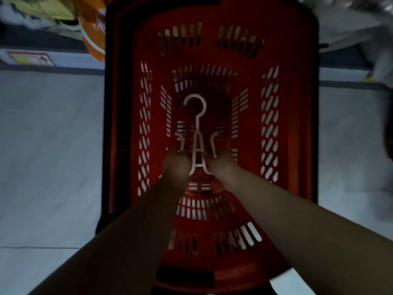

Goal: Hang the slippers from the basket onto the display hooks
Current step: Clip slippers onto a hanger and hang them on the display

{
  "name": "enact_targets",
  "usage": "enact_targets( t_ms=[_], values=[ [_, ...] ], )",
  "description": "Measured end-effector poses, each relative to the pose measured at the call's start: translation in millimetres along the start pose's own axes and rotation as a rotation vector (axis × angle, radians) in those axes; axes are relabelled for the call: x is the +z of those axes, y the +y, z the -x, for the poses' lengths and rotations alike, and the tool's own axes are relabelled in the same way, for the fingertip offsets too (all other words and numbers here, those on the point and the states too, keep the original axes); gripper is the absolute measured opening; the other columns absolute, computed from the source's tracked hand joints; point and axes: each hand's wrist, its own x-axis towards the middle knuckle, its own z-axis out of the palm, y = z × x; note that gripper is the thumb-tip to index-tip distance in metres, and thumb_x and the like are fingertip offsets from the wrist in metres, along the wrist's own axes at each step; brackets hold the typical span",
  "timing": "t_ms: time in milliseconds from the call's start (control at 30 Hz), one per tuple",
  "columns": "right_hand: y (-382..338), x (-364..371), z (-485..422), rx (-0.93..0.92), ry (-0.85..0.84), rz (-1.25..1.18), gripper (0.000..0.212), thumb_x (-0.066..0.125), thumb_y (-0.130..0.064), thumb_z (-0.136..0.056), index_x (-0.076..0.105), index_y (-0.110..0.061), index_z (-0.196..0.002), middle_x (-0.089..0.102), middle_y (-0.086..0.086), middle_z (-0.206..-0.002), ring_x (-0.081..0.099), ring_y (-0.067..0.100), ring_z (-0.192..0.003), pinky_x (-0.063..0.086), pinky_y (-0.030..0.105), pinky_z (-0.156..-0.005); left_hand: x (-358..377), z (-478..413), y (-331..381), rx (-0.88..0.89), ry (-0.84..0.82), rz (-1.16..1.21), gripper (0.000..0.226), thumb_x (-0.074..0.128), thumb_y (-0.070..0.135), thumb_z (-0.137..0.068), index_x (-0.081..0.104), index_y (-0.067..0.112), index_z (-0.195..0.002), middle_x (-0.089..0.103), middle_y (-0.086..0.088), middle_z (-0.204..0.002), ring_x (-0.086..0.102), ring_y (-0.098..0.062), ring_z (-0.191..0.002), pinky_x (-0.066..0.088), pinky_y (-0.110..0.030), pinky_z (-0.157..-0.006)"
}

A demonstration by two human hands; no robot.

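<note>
1. Both bare forearms reached in from the near edge and met low inside the red slotted plastic basket point(293, 124), which stood on a grey tiled floor point(53, 145).
2. The left hand point(175, 165) and right hand point(223, 165) sat close together, each pinching the lower frame of a white plastic hanger point(197, 133) held between them. Its curved hook pointed away, beyond the fingertips.
3. No slippers showed on the hanger or around the hands, and the display hooks were out of view. The dim light hid the exact finger positions.
4. The step looked like lifting the hanger out of the basket. It would go best with both pinches kept low, leaving the hook free, and a straight rise so the side prongs missed the slotted walls. One hand could then take the neck under the hook.
5. Far beyond the left hand lay a blurred orange packet point(93, 28).
</note>
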Motion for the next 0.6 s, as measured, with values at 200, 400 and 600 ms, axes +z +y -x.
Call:
enact_targets(
  t_ms=[200,400,600],
  values=[
    [-45.3,-59.9,93.1,-0.060,-0.003,-0.120,0.015,0.054,-0.017,-0.093,0.062,-0.007,-0.100,0.063,0.005,-0.082,0.061,0.014,-0.071,0.047,0.017,-0.058,-38.9,85.6,42.3,0.102,-0.269,0.104,0.024,0.049,0.009,-0.096,0.061,0.010,-0.116,0.069,-0.010,-0.106,0.068,-0.021,-0.094,0.056,-0.033,-0.079],
    [-81.7,-104.6,188.2,-0.153,0.056,-0.183,0.010,0.057,-0.014,-0.091,0.063,-0.007,-0.095,0.059,-0.002,-0.065,0.055,0.000,-0.050,0.044,0.012,-0.049,-65.4,174.2,75.4,0.140,-0.441,0.131,0.026,0.048,0.011,-0.096,0.064,0.011,-0.116,0.070,-0.008,-0.110,0.066,-0.021,-0.104,0.056,-0.038,-0.082],
    [-86.8,-130.0,268.8,-0.154,0.148,-0.410,0.018,0.049,-0.010,-0.095,0.064,-0.015,-0.088,0.061,-0.006,-0.063,0.055,0.003,-0.053,0.051,0.023,-0.061,-73.1,250.5,86.3,0.189,-0.502,0.105,0.023,0.049,0.010,-0.095,0.066,0.015,-0.110,0.071,-0.007,-0.105,0.066,-0.021,-0.103,0.057,-0.034,-0.070]
  ],
)
